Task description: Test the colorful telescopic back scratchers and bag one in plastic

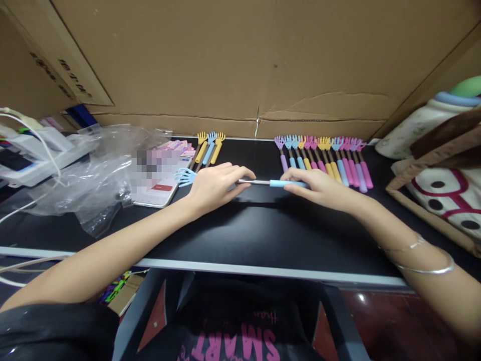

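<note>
Between my two hands, a blue telescopic back scratcher (277, 183) lies level above the black tabletop (259, 235). My left hand (218, 188) is closed around its metal shaft near the claw end, with the blue claw showing past my wrist side. At the other end, my right hand (313, 185) grips the blue handle. Just beyond the left hand are several back scratchers (212, 148) in yellow and blue. A longer row of back scratchers (325, 155) in purple, blue, yellow and pink lies behind the right hand, claws toward the cardboard.
A phone (161, 195) and a crumpled clear plastic bag (97, 175) lie at the left, near a white power strip (41, 155) with cables. At the right stand a patterned bag (443, 185) and a white bottle (409, 128). Cardboard (225, 65) walls the back.
</note>
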`<state>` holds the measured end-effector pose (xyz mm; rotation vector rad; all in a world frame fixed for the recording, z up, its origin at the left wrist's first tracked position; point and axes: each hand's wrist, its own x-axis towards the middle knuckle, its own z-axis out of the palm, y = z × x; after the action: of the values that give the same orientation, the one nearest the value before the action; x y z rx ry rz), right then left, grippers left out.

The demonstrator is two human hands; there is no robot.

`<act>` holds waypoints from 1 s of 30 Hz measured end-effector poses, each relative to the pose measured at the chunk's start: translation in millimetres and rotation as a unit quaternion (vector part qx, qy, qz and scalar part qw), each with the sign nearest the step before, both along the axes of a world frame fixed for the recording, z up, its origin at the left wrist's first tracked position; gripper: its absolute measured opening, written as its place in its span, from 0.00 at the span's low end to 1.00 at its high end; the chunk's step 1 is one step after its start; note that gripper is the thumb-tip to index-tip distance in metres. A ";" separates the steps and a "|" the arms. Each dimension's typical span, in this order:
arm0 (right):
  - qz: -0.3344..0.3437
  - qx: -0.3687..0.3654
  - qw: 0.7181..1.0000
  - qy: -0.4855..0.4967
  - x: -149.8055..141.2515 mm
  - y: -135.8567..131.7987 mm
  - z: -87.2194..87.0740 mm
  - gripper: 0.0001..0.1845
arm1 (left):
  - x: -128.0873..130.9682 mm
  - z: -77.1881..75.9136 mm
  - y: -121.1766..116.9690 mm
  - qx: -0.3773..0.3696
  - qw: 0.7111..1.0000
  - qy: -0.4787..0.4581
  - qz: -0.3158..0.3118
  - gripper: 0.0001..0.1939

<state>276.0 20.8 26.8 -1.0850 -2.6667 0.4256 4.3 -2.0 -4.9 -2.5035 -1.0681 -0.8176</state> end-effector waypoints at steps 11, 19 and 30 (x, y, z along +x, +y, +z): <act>-0.022 0.092 0.994 -0.050 -7.9 -5.5 -6.4 0.21 | -2.0 -6.0 3.3 0.051 0.999 0.008 -0.003 0.14; 0.021 -0.062 0.996 0.055 -8.4 -3.3 -13.0 0.22 | -0.5 -3.3 1.7 0.107 0.994 0.012 -0.012 0.12; 0.003 -0.050 0.999 0.022 -10.0 -6.1 -8.7 0.20 | 1.5 3.5 -1.7 0.052 0.998 0.035 -0.007 0.12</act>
<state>266.0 14.7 18.1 -1.0830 -2.6363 0.5823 5.8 -3.7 -1.4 -2.4371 -0.9616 -0.7636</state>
